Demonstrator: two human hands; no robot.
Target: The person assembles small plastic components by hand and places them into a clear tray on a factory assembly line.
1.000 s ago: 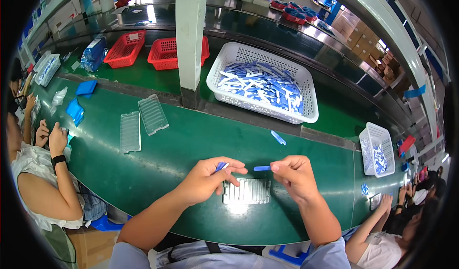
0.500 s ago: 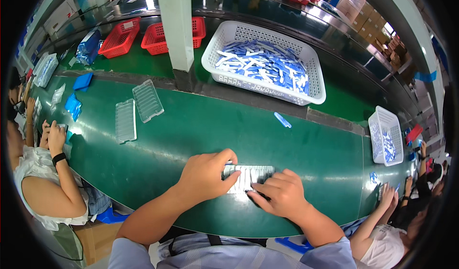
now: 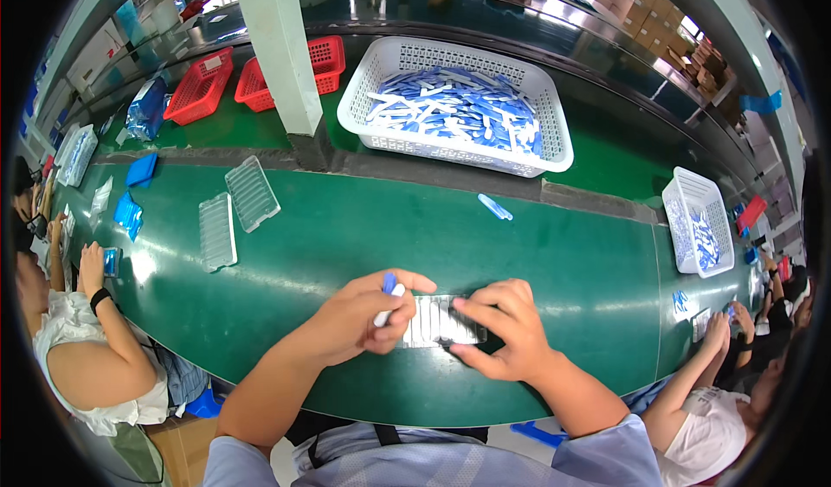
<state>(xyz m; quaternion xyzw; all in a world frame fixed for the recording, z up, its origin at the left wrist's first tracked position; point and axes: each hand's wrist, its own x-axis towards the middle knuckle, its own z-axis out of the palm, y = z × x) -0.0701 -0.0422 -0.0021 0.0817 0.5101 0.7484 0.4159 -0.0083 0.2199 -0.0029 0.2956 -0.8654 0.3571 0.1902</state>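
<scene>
My left hand [image 3: 353, 318] is closed around a small blue-and-white plastic stick [image 3: 389, 291], or perhaps more than one. Its index finger reaches out over a clear, ribbed plastic tray [image 3: 430, 321], which lies on the green table in front of me. At the tray's right end my right hand [image 3: 512, 335] grips it, thumb near the lower edge and fingers at the upper one. Narrow slots run across the tray; glare hides what they hold. A single blue stick [image 3: 495, 206] rests on the table beyond my hands.
A large white basket [image 3: 454, 160] full of blue and white sticks stands beyond the table's dark ledge. Two clear trays [image 3: 252, 194] lie at left. Red baskets [image 3: 199, 87] sit behind a pale post [image 3: 275, 63]. Co-workers sit on both sides; a smaller white basket [image 3: 698, 219] is at right.
My left hand has drawn back left from the tray and turned, showing the blue-and-white stick in its fingers. The right hand stays on the tray. The whole view has shifted slightly.
</scene>
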